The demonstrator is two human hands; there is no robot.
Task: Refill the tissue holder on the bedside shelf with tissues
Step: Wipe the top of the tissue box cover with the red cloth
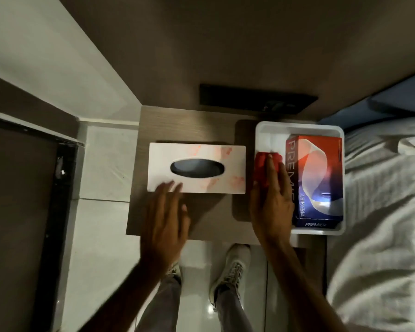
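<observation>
A white tissue holder with faint red marks and a dark oval slot lies flat on the wooden bedside shelf. My left hand hovers over the holder's near left corner, fingers spread, holding nothing. To the right a white tray holds a red and blue Premier tissue box. My right hand rests at the tray's left side, its fingers laid over a red cloth-like object; whether they grip it is unclear.
A dark switch panel sits on the wall behind the shelf. A bed with white linen lies to the right. White floor tiles and a dark door frame are on the left. My shoes stand below the shelf edge.
</observation>
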